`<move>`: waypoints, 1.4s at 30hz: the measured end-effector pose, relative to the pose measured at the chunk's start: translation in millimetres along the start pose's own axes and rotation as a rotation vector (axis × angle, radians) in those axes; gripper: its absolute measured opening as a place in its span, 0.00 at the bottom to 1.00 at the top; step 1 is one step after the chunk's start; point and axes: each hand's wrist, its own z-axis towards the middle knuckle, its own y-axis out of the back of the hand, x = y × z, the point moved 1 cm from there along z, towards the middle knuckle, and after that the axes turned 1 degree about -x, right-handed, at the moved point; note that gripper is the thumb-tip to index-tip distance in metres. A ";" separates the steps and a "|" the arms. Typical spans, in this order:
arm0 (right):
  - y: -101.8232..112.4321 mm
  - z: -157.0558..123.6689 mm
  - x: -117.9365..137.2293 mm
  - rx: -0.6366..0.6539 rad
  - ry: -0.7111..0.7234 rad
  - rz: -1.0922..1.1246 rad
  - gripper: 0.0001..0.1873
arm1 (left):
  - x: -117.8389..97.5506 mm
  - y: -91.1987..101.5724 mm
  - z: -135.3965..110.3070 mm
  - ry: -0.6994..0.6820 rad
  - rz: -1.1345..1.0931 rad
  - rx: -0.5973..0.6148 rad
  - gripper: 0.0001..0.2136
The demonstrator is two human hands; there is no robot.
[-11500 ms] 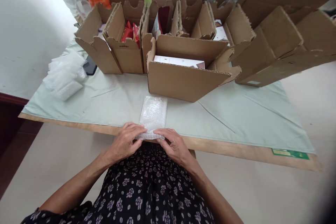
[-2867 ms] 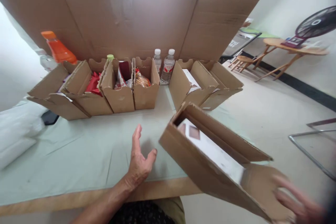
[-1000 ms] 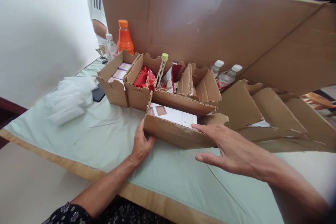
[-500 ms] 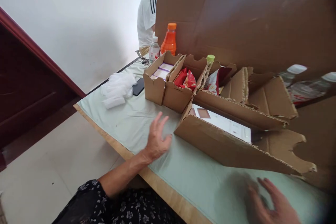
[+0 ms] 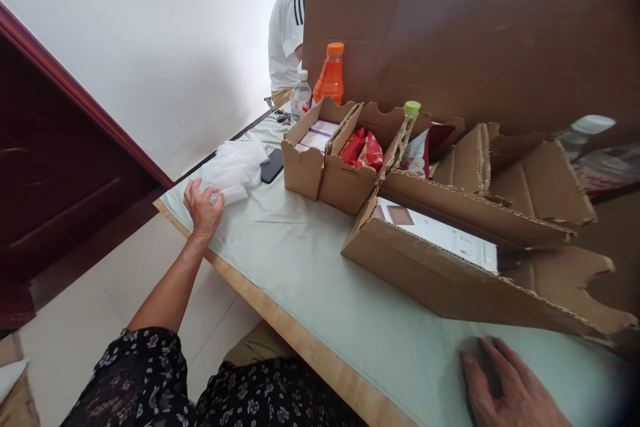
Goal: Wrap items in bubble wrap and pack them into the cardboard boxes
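Note:
My left hand (image 5: 203,205) reaches to the far left of the table and closes its fingers on a bubble-wrap bag (image 5: 228,195) at the bottom of a pile of clear bags (image 5: 235,164). My right hand (image 5: 510,390) lies flat and open on the pale green cloth (image 5: 310,267) at the lower right. Between my hands stands an open cardboard box (image 5: 440,273) with a white carton (image 5: 440,235) inside.
A row of open cardboard boxes (image 5: 345,167) holds red packets and white cartons. Behind them stand an orange bottle (image 5: 330,77), water bottles and a tall cardboard sheet (image 5: 470,33). A black phone (image 5: 271,165) lies by the bags. A person in a white shirt (image 5: 285,33) sits beyond.
My left hand has moved from beside the open box out to the bag pile and taken hold of a bag. My right hand has settled flat on the cloth.

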 end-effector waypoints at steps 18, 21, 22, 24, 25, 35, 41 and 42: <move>40.8 -49.4 157.2 0.110 0.025 0.941 0.45 | -194.6 108.0 -186.0 0.036 -1.124 1.138 0.05; 40.9 -39.8 147.9 0.267 -0.061 1.053 0.26 | -216.4 122.1 -189.3 -0.009 -1.219 1.065 0.05; 42.1 -39.8 141.6 0.353 -0.079 1.072 0.19 | -219.2 124.4 -186.1 0.019 -1.245 0.984 0.05; 49.0 -43.5 124.9 0.496 -0.091 1.092 0.14 | -218.1 122.7 -177.0 0.109 -1.261 0.840 0.07; 55.0 -45.8 114.5 0.521 -0.100 1.092 0.13 | -214.7 118.3 -172.6 0.161 -1.252 0.795 0.07; 76.1 -30.9 0.6 -0.010 -0.397 0.598 0.20 | -139.4 32.1 -190.1 0.503 -0.801 0.969 0.19; 47.0 -51.4 -15.7 -0.166 -0.437 0.403 0.27 | -121.2 22.4 -185.8 0.473 -0.673 1.011 0.24; 44.4 -50.7 -11.8 -0.167 -0.430 0.354 0.26 | -121.4 21.5 -184.5 0.448 -0.658 1.014 0.24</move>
